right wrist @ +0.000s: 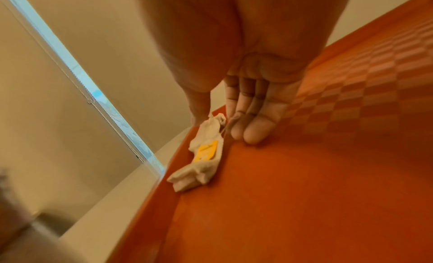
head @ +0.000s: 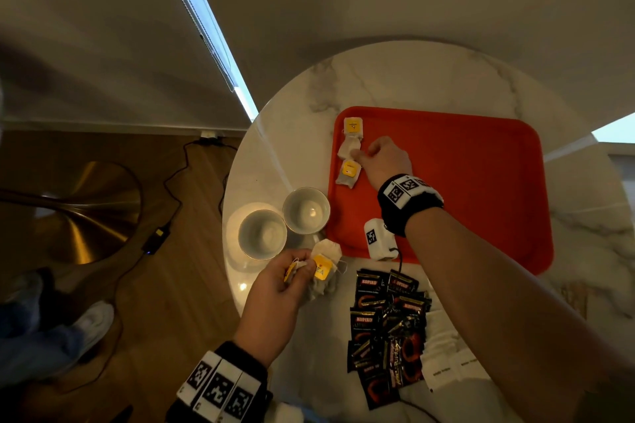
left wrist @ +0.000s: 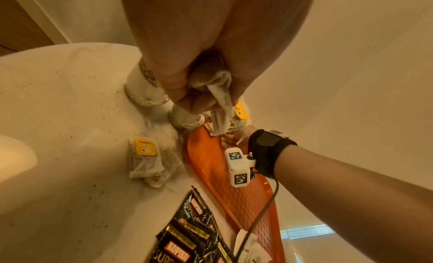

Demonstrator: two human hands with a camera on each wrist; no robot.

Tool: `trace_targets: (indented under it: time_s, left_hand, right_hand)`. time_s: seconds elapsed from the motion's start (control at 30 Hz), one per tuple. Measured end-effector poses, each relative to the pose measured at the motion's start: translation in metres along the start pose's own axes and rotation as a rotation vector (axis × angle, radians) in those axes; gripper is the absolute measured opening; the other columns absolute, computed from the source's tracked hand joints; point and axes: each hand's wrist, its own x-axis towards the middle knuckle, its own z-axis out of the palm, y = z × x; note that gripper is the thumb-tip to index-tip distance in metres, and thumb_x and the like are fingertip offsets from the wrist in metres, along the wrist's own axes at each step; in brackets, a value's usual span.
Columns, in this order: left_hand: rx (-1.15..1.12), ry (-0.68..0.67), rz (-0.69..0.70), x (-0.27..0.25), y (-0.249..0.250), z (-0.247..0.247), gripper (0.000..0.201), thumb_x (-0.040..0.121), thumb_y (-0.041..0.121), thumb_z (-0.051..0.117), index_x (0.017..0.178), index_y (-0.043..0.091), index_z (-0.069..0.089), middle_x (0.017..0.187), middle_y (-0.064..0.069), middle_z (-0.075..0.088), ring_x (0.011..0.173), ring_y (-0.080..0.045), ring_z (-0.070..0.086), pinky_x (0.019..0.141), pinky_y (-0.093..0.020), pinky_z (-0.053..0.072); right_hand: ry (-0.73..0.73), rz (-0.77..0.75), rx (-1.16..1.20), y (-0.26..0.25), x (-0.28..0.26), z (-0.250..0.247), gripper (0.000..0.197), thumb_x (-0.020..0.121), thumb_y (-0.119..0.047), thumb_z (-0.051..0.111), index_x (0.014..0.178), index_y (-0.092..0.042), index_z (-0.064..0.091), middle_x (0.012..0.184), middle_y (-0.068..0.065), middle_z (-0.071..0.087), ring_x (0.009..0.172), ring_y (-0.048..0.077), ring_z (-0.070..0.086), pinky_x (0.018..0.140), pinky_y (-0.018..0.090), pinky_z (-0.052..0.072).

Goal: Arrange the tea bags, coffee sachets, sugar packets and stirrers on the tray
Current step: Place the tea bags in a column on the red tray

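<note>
A red tray (head: pixel 464 182) lies on the round marble table (head: pixel 429 79). Three tea bags sit in a column along its left edge: far (head: pixel 353 125), middle (head: pixel 347 148), near (head: pixel 349 173). My right hand (head: pixel 385 158) reaches over the tray, thumb and forefinger pinching the middle tea bag's corner (right wrist: pixel 212 127), the other fingertips resting on the tray (right wrist: pixel 304 174). My left hand (head: pixel 285 280) hovers at the table's left edge, gripping a crumpled bunch of yellow-tagged tea bags (head: pixel 323 271) (left wrist: pixel 220 104). More tea bags (left wrist: pixel 145 161) lie on the table below it.
Two empty cups (head: pixel 263 233) (head: pixel 305 209) stand left of the tray. A heap of black Kopiko coffee sachets (head: pixel 385 330) and white sugar packets (head: pixel 443 364) lies in front of the tray. No stirrers show. A brass lamp base (head: pixel 86 213) and cables are on the floor.
</note>
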Motion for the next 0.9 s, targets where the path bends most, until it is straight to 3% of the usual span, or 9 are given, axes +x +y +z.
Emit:
trace_targets:
  time_s: [0.2,0.33,0.4,0.5,0.6,0.73,0.8,0.9]
  left_hand:
    - [-0.036,0.053,0.019,0.005,0.009,0.006,0.016,0.102,0.032,0.053,0.108,0.025,0.066,0.093,0.007,0.073,0.085,-0.006,0.068,0.072,-0.024,0.05]
    - [-0.062,0.096,0.011,0.012,0.019,0.009,0.018,0.102,0.036,0.053,0.11,0.026,0.065,0.093,0.006,0.073,0.084,-0.008,0.069,0.077,-0.029,0.054]
    - [-0.093,0.117,0.006,0.013,0.026,0.013,0.018,0.102,0.034,0.053,0.111,0.024,0.065,0.094,0.006,0.073,0.087,-0.004,0.069,0.079,-0.024,0.055]
    - [-0.101,0.14,0.026,0.017,0.036,0.024,0.015,0.103,0.031,0.055,0.108,0.021,0.065,0.091,0.006,0.073,0.081,0.0,0.068,0.071,-0.016,0.051]
    - [-0.116,0.134,0.016,0.021,0.042,0.039,0.017,0.1,0.036,0.058,0.108,0.023,0.065,0.089,-0.001,0.075,0.079,-0.01,0.07,0.07,-0.031,0.056]
    - [-0.155,0.143,0.003,0.021,0.049,0.055,0.027,0.102,0.04,0.054,0.11,0.017,0.064,0.09,-0.003,0.075,0.081,-0.018,0.073,0.069,-0.037,0.06]
    - [-0.181,0.15,-0.009,0.02,0.05,0.061,0.028,0.102,0.038,0.053,0.11,0.014,0.064,0.094,-0.007,0.076,0.087,-0.024,0.073,0.073,-0.037,0.06]
    - [-0.189,0.2,-0.015,0.022,0.049,0.065,0.025,0.103,0.035,0.052,0.107,0.014,0.065,0.096,-0.006,0.075,0.09,-0.022,0.073,0.079,-0.037,0.061]
  right_hand:
    - [-0.068,-0.039,0.103,0.01,-0.01,0.01,0.014,0.089,-0.022,0.074,0.097,-0.021,0.063,0.091,0.0,0.069,0.084,0.02,0.07,0.071,0.032,0.057]
    - [-0.037,-0.026,0.165,0.012,-0.029,-0.009,0.012,0.09,-0.035,0.071,0.092,-0.028,0.062,0.089,-0.003,0.07,0.081,0.017,0.07,0.073,0.036,0.06]
    - [-0.068,-0.071,0.204,0.01,-0.06,-0.024,0.016,0.094,-0.043,0.065,0.096,-0.027,0.063,0.091,-0.005,0.069,0.081,0.013,0.069,0.074,0.033,0.06]
    - [-0.252,-0.179,0.363,0.001,-0.119,-0.048,0.03,0.094,-0.052,0.06,0.099,-0.023,0.066,0.09,-0.003,0.072,0.078,0.011,0.069,0.071,0.029,0.06]
    - [-0.446,-0.227,0.444,-0.003,-0.16,-0.061,0.026,0.088,-0.043,0.073,0.104,-0.023,0.069,0.096,-0.003,0.073,0.083,0.009,0.07,0.071,0.023,0.059]
    - [-0.362,-0.186,0.571,0.012,-0.164,-0.066,0.021,0.088,-0.018,0.076,0.107,-0.019,0.066,0.091,0.0,0.074,0.083,0.016,0.073,0.073,0.031,0.061]
    - [-0.319,-0.166,0.573,0.02,-0.161,-0.068,0.019,0.088,-0.015,0.076,0.104,-0.017,0.066,0.091,0.001,0.075,0.081,0.015,0.073,0.071,0.03,0.061]
    - [-0.279,-0.157,0.537,0.032,-0.158,-0.072,0.012,0.089,-0.015,0.075,0.099,-0.018,0.069,0.09,-0.002,0.073,0.075,0.007,0.071,0.065,0.023,0.058]
